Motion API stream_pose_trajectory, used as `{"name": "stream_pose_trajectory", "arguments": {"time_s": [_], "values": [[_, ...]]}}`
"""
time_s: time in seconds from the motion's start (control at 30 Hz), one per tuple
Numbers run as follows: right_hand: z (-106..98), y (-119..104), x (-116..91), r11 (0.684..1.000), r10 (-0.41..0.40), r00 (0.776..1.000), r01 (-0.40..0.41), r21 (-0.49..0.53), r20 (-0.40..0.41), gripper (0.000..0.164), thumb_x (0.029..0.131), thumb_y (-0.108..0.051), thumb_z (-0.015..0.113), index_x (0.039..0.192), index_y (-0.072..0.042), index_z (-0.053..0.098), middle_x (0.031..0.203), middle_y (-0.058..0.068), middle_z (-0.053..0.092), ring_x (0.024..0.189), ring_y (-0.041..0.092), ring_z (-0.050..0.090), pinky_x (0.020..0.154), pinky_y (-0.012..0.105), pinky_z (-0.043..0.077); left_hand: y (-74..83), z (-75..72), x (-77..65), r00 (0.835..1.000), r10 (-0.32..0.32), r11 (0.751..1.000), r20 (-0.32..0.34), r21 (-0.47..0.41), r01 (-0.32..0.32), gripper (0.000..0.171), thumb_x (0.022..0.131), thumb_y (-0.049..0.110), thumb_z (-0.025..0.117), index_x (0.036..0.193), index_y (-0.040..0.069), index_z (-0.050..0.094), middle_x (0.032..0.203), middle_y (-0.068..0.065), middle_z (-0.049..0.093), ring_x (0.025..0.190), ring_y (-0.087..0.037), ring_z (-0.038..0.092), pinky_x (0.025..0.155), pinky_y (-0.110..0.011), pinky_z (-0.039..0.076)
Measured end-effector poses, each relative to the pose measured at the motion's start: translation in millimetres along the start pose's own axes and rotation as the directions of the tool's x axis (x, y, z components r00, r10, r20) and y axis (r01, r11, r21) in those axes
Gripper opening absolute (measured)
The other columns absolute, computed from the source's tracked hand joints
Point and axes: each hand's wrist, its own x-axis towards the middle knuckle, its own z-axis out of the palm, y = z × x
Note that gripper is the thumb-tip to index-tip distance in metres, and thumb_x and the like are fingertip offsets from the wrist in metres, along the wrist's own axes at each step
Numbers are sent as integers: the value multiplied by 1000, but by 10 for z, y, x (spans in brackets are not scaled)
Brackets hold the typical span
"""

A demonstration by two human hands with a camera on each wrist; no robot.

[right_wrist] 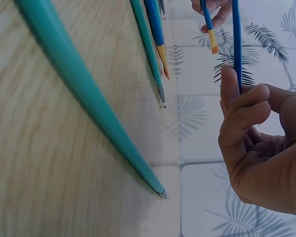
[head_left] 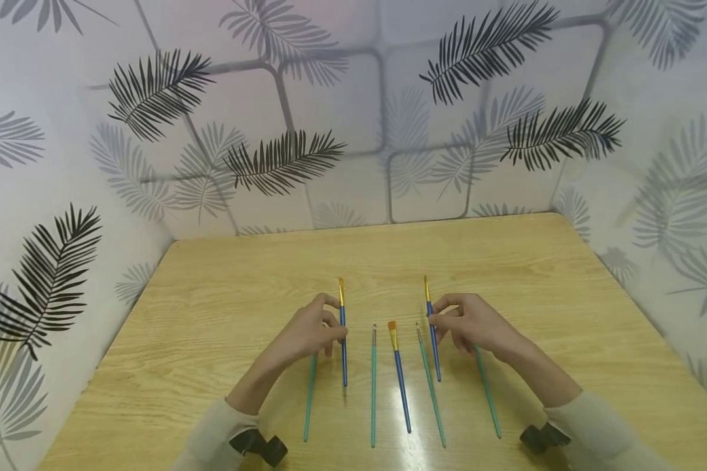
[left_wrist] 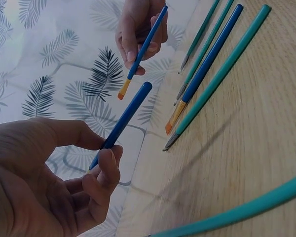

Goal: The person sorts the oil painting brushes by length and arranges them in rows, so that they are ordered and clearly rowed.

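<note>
My left hand (head_left: 315, 330) pinches a blue paintbrush (head_left: 344, 347) between thumb and fingers, its orange bristles pointing away from me. In my right hand (head_left: 471, 324) is another blue paintbrush (head_left: 434, 347), held the same way and tilted slightly. Both brushes are raised off the table, as the left wrist view shows. Between the hands lie a green paintbrush (head_left: 374, 392), a blue paintbrush (head_left: 401, 386) with a wide orange tip, and a second green paintbrush (head_left: 431, 392). One more green paintbrush (head_left: 310, 399) lies under the left hand, and another green paintbrush (head_left: 488, 392) under the right.
The brushes lie on a light wooden table (head_left: 224, 294) with rounded far corners. Behind it and along both sides rises a pale wall covering (head_left: 342, 190) printed with dark leaves. Dark wrist straps (head_left: 259, 446) sit at the sleeves.
</note>
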Motion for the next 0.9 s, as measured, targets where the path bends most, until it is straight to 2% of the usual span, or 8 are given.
{"name": "stream_pose_trajectory", "arguments": {"time_s": [0.23,0.33,0.43,0.57,0.63,0.8,0.9], "values": [[-2,-8,14,1000,18,1000,-18,-1,-17,38,97,-21,63,122,7,55,80,10,74,41,9,45,41,24,38,-2,-48,15,1000,-12,1000,2,-29,13,56,94,20,65,142,6,39,90,-6,70,64,-31,65,52,-26,42],[-7,-15,8,1000,22,999,-22,4,-28,38,97,-20,62,123,7,54,80,9,74,42,10,44,41,24,37,8,-57,35,1000,-8,999,3,-32,8,56,94,21,65,142,8,39,93,-6,70,67,-35,66,51,-25,41],[-2,-18,9,1000,19,999,-18,17,-26,38,97,-20,63,122,7,55,81,12,74,42,9,44,42,23,37,1,-52,53,1000,-13,999,8,-39,13,55,94,20,65,141,9,40,93,-6,70,67,-35,67,51,-25,41],[-4,-5,19,1000,5,1000,-5,24,-11,41,97,-23,64,123,7,54,83,19,74,42,9,44,42,23,38,-3,-36,80,1000,-19,999,21,-43,20,54,94,19,65,141,8,40,95,-6,70,64,-29,67,51,-27,43],[-16,4,25,1000,-9,1000,9,14,-11,42,98,-24,64,123,7,54,84,22,73,42,9,45,42,24,39,-1,-33,94,999,-15,998,30,-52,16,55,94,18,65,142,7,39,96,-7,70,65,-31,67,51,-29,45],[-70,-10,57,999,-38,999,38,8,-33,39,99,-23,63,122,7,54,84,21,73,41,9,45,40,24,40,9,-62,161,999,2,997,36,-81,1,55,96,19,64,144,6,39,98,-10,69,67,-31,67,52,-33,47],[-100,-32,78,999,-40,998,40,16,-40,37,99,-24,63,121,5,55,84,22,72,42,9,46,40,24,39,19,-93,198,999,11,995,35,-95,-8,54,97,19,63,143,6,39,99,-12,69,66,-27,67,51,-32,46]]}}
